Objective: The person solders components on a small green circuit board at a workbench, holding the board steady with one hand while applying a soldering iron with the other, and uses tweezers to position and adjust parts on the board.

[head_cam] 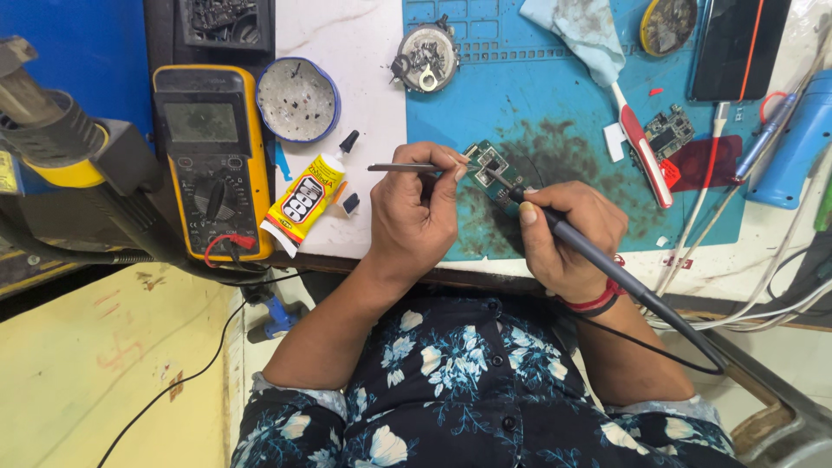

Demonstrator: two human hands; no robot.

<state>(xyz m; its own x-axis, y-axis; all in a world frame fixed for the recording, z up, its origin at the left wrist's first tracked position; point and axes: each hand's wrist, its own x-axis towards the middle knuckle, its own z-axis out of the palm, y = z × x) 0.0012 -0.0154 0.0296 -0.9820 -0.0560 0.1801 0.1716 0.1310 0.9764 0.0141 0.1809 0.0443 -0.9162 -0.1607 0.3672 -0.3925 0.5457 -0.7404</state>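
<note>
Both hands are working: I am pinching thin, slippery tweezers [403, 167] in my closed left hand [414, 206], steadying the light, fragile circuit board [496, 176] on the blue mat [555, 95], while my right hand [568, 236] is gripping the soldering iron [607, 264].

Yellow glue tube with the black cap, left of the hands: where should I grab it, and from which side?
Grip the yellow glue tube across its wide flat body, coming from above. It lies flat and slanted, its narrow black cap pointing up-right, with the yellow multimeter close on its left.

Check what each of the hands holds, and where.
Left hand: tweezers, gripped near the tips. Right hand: soldering iron, held on its handle just behind the tip.
</note>
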